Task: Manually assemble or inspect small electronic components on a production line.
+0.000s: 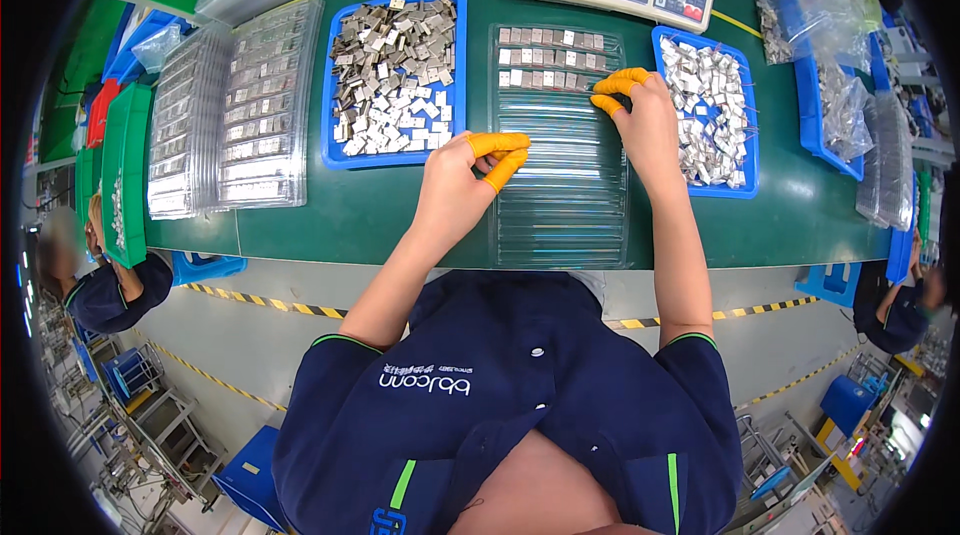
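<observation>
Head view: the clear ridged tray (560, 225) lies flat on the green surface (400, 220) right in front of me, with rows of small metal-and-white pieces (545, 80) filling its far end and bare grooves nearer my body. My left hand (455, 185) hangs over the tray's left side, thumb and forefinger drawn close so their tips nearly meet; I cannot tell whether a piece sits between them. My right hand (650, 130) reaches to the right end of the nearest filled row, thumb and forefinger curled toward each other, and whether they pinch a piece is also unclear. Loose metal pieces lie in the left blue bin (329, 95), and white ones with thin leads in the right blue bin (752, 150). I judge each piece light, hard and rather slick, best taken by its two opposite edges between covered fingertips, sparing any leads. The tray looks like thin, springy plastic that would flex if lifted from one corner, so I would hold it by both long rims and keep it level.
</observation>
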### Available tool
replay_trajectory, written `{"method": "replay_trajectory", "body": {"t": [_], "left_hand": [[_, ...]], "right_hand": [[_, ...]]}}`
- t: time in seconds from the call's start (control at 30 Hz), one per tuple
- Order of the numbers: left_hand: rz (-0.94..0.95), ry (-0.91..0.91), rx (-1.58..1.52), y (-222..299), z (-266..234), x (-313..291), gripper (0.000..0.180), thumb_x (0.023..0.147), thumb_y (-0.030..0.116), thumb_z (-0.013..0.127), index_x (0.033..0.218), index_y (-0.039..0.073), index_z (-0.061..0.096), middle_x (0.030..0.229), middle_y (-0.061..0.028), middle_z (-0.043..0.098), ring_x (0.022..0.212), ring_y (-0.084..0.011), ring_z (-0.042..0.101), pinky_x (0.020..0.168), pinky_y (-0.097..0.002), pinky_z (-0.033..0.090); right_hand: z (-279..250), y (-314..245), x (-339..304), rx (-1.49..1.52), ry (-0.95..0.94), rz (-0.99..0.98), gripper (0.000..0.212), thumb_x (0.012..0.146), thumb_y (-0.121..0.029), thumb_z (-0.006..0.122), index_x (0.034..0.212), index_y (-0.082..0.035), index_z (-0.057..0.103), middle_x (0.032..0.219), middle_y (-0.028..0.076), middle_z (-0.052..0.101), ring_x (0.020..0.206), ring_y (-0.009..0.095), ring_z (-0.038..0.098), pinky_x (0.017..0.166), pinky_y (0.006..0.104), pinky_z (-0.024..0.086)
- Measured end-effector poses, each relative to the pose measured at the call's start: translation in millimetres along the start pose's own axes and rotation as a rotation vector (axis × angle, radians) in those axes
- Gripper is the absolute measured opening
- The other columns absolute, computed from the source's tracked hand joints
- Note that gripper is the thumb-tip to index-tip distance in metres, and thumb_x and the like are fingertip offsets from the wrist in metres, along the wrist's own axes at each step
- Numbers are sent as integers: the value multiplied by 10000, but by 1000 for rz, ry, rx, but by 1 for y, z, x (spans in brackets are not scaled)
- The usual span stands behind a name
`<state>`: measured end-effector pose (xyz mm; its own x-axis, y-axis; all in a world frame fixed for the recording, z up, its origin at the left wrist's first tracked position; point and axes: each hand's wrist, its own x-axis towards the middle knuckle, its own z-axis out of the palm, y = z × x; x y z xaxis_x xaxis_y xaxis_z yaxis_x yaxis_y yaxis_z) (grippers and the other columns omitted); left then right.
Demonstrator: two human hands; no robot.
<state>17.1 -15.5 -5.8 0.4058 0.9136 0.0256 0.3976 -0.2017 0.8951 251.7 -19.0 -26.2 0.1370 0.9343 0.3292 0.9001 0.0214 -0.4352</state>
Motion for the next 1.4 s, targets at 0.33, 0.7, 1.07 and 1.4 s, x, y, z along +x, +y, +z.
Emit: {"method": "replay_trajectory", "body": {"t": [0.33,0.7,1.07,1.4], "left_hand": [[-136,-175,-483,11,6,13,203,904,125,505,980,-31,610,805,-45,631,660,-70,516,627,-193,428],[-30,-212,-624,19,16,14,165,912,129,484,939,-22,545,791,-30,563,702,-91,507,656,-223,424],[-29,-63,-672,22,11,11,144,913,112,498,960,-19,533,812,-21,552,707,-71,497,648,-209,415],[-101,-92,-777,21,18,11,159,926,131,476,954,-13,537,829,-24,552,746,-79,507,692,-211,417]], "right_hand": [[-27,-31,-4,133,100,2,197,680,48,605,867,-10,629,834,125,592,839,301,531,745,374,438],[-45,-70,-30,291,71,-176,278,615,93,619,850,-48,665,848,84,608,906,296,561,804,363,472],[-52,-68,-13,437,204,-30,214,683,-4,671,885,-75,667,987,59,604,912,250,550,805,325,437],[-34,-78,-16,444,-2,-157,187,678,0,651,853,-65,638,1054,60,572,1037,283,483,884,371,386]]}}
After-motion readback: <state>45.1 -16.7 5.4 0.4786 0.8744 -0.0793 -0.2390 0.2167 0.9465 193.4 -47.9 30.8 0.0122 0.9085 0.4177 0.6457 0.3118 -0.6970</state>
